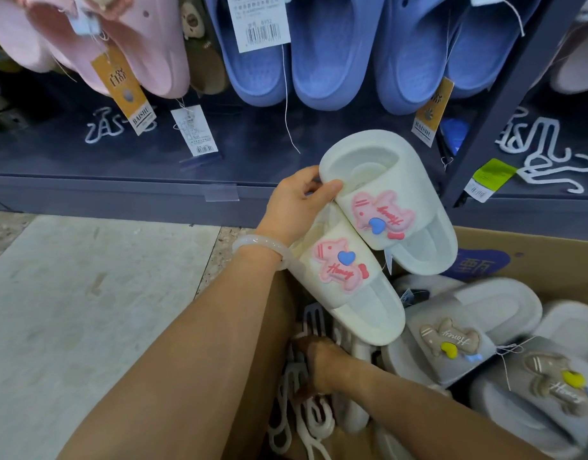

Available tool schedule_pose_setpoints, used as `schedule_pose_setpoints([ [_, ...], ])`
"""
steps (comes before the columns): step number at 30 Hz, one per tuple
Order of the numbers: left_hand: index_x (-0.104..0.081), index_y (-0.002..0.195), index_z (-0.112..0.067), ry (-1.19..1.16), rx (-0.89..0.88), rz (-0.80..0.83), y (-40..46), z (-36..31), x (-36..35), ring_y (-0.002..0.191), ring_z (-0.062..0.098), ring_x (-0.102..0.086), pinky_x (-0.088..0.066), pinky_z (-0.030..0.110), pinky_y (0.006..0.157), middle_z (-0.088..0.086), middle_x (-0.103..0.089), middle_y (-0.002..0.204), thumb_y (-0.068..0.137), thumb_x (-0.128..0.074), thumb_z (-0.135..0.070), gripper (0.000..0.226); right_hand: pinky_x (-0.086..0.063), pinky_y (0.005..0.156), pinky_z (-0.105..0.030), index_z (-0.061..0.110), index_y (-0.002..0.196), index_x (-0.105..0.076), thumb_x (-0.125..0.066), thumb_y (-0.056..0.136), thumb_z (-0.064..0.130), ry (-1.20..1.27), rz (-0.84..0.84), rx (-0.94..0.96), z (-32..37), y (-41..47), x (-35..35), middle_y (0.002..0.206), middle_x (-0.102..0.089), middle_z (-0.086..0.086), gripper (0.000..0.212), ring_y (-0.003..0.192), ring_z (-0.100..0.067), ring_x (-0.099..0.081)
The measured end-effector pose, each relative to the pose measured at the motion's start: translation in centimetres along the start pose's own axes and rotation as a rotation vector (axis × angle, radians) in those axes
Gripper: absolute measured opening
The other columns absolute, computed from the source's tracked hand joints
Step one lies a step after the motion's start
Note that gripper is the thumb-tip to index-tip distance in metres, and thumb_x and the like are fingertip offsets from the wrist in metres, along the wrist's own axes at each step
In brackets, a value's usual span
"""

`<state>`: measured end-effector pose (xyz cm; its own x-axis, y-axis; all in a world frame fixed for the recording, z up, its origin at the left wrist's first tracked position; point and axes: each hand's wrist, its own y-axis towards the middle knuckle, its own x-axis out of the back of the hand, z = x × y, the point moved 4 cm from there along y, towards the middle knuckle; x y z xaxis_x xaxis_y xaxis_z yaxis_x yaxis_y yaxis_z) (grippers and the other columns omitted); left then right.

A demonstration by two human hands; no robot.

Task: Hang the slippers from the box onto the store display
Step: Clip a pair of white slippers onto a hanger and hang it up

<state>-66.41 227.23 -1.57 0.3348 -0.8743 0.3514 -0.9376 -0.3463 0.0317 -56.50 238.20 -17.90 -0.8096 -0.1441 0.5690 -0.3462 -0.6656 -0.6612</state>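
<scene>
Store shelving point(219, 190) carries hung pink and blue slippers. Left hand point(292, 204) pinches 2 cream slippers point(369, 234) above the box point(505, 244), long axes running down-right. Right hand point(322, 363), directly below them, reaches among white hangers point(299, 423); its grip cannot be determined.

We note a slipper pair point(379, 234) held above the box point(505, 247); hangers point(306, 413) lie left of slippers point(478, 346) inside; display point(319, 61) behind.
</scene>
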Motion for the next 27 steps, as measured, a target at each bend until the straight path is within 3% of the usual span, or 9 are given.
schedule_pose_setpoints([
  [7,-0.064,0.097,-0.030,-0.019,-0.024,0.004,0.2,0.0,0.0,0.095,0.019,-0.068,-0.053,0.045,0.091,0.000,-0.072,0.097,0.088,-0.061,-0.030,0.010,-0.031,0.111,-0.036,0.017,0.143,-0.029,-0.074,0.072,0.043,-0.184,-0.077,0.039,-0.3,0.3,-0.6,0.147,-0.029,-0.010,0.088,0.132,-0.031,-0.033],
  [15,-0.065,0.104,-0.023,-0.031,-0.017,0.012,0.5,0.5,0.0,0.094,0.018,-0.068,-0.052,0.045,0.092,0.000,-0.072,0.098,0.087,-0.061,-0.032,0.019,-0.028,0.108,-0.043,0.016,0.142,-0.027,-0.070,0.069,0.055,-0.394,-0.154,0.015,0.5,1.5,-1.7,0.146,-0.025,-0.012,0.094,0.129,-0.034,-0.029],
  [23,-0.064,0.103,-0.026,-0.033,-0.011,0.024,0.6,0.4,-0.2,0.095,0.017,-0.068,-0.052,0.044,0.092,-0.001,-0.072,0.099,0.089,-0.060,-0.031,0.016,-0.035,0.107,-0.038,0.007,0.140,-0.034,-0.059,0.087,0.030,-0.296,-0.105,-0.117,0.5,3.3,-2.0,0.143,-0.034,-0.016,0.063,0.128,-0.032,-0.038],
  [27,-0.064,0.103,-0.026,-0.021,-0.007,0.025,0.5,0.3,-0.2,0.095,0.017,-0.068,-0.052,0.044,0.092,0.000,-0.072,0.099,0.089,-0.061,-0.030,0.015,-0.042,0.100,-0.043,0.000,0.132,-0.043,-0.045,0.094,0.015,-0.349,-0.046,-0.109,0.5,3.5,-2.2,0.139,-0.043,-0.021,0.041,0.125,-0.037,-0.044],
])
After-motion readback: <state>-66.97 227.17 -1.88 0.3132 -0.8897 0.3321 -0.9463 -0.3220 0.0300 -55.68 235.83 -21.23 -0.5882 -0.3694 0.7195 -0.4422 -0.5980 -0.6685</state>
